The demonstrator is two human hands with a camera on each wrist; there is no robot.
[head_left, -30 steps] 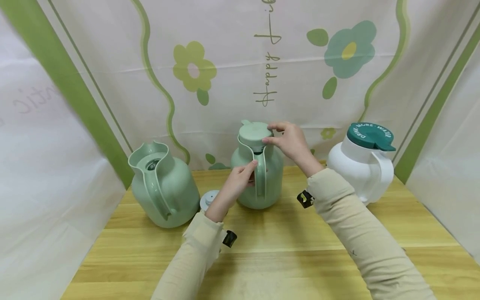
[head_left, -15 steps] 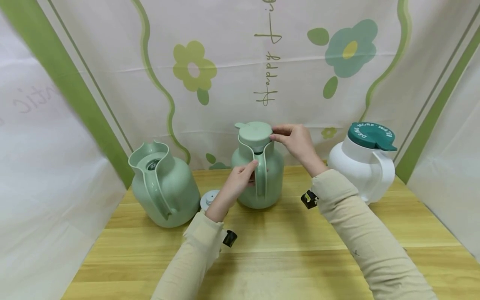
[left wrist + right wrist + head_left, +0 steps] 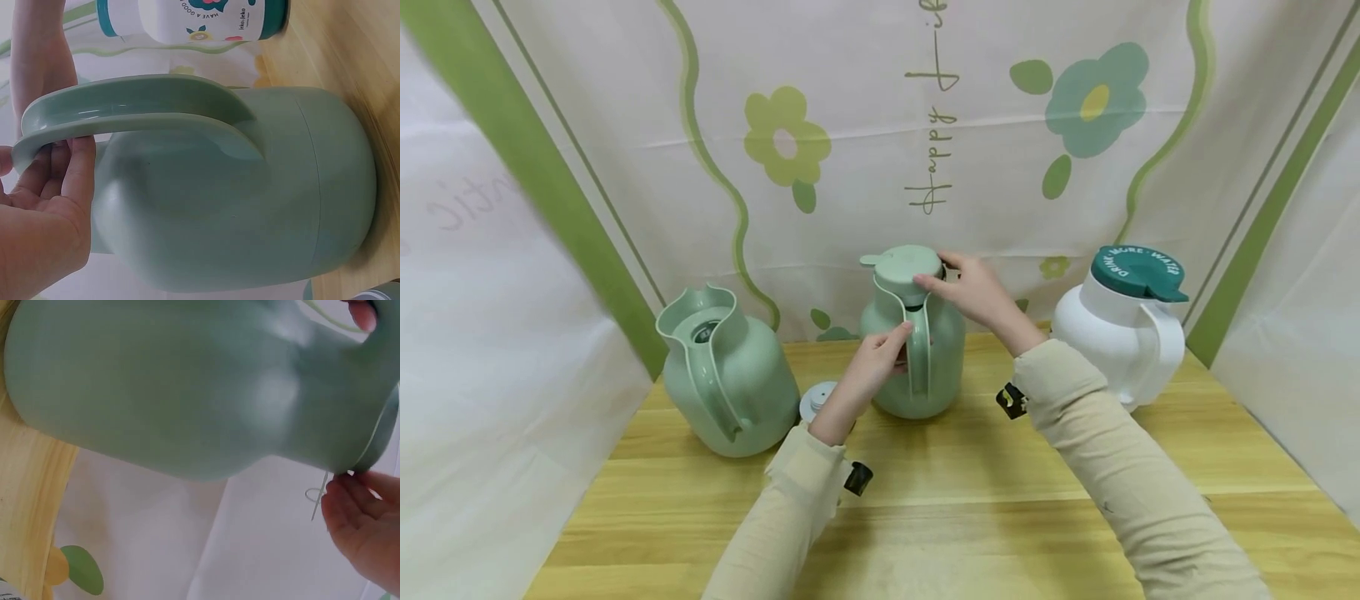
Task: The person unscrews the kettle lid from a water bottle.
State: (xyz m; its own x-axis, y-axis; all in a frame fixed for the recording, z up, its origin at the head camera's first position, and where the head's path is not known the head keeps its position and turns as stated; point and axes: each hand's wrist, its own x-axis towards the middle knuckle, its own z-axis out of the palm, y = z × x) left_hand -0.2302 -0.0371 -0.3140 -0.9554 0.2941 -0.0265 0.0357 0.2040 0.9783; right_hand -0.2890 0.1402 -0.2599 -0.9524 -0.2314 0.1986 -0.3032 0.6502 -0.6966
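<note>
At the left of the head view stands a green jug (image 3: 756, 375) with no outer lid, its mouth showing a dark inner disc (image 3: 705, 331). Next comes a pale round piece (image 3: 818, 398) on the table (image 3: 940, 533), partly behind the left forearm. The left hand (image 3: 874, 360), near the middle of the frame, grips the handle (image 3: 919, 354) of the centre jug (image 3: 947, 358), fingers curled beneath it and thumb against it. That jug stands upright at mid-frame; its lid (image 3: 904, 263) sits at the mouth, tab (image 3: 870, 260) toward the left edge. Just right, the right hand (image 3: 972, 292) pinches the lid's edge between thumb and fingers. The step looks like turning or seating the lid; which way it turns, I cannot tell. The next move probably calls for a steady handle, a level lid and perhaps a fresh grip. Farther right stands a white jug (image 3: 1101, 333), lid on.
</note>
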